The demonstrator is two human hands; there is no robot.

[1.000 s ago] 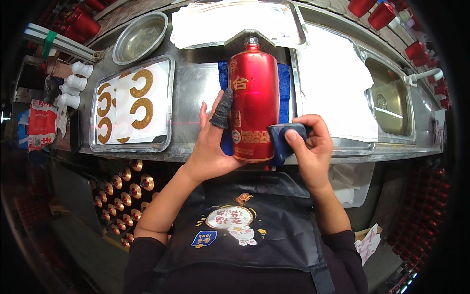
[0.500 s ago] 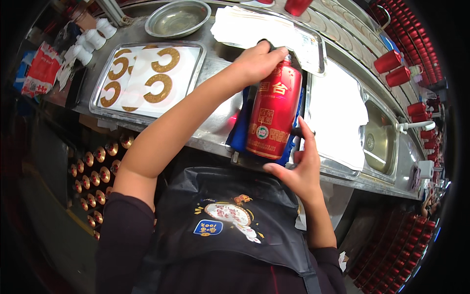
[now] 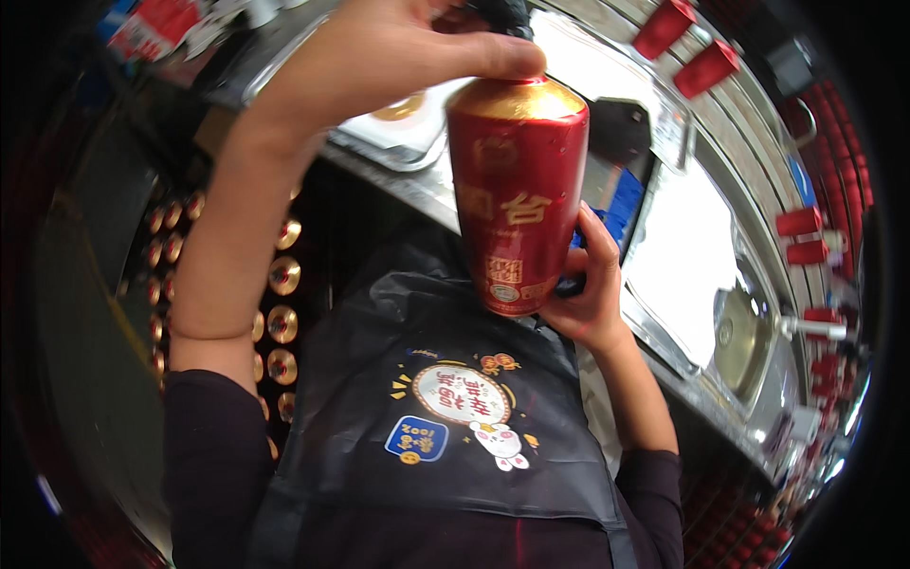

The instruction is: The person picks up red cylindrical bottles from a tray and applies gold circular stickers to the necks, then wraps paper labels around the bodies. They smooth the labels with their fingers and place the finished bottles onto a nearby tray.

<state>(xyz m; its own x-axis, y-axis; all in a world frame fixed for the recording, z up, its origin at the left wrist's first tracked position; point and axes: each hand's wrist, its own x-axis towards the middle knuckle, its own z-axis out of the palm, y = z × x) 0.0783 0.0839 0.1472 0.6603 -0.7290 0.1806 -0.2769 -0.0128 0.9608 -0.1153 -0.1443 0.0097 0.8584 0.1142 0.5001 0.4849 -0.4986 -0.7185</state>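
A red bottle (image 3: pixel 517 204) with a gold shoulder and gold lettering is held upright, slightly tilted, in front of my apron. My left hand (image 3: pixel 417 43) is closed around its neck from above, the thumb lying across the top of the shoulder. Something black shows by the fingertips, and the bottle's mouth is hidden behind the hand. My right hand (image 3: pixel 592 299) supports the bottle low on its right side, near the base, with some fingers out of sight behind it. Beyond the bottle, a black rest (image 3: pixel 618 131) and a blue cloth (image 3: pixel 623 204) lie on the metal counter.
A metal tray (image 3: pixel 422 156) with gold ring-shaped labels sits behind my left forearm. White sheets (image 3: pixel 678 256) cover another tray, beside a sink (image 3: pixel 749 332) with a white tap (image 3: pixel 815 327). Red bottles (image 3: pixel 706 68) stand further back. Several gold-topped bottles (image 3: pixel 284 275) are below the counter.
The bottle has come up off the blue cloth toward me and now stands more upright. My right hand has closed on its lower side. The view has shifted.
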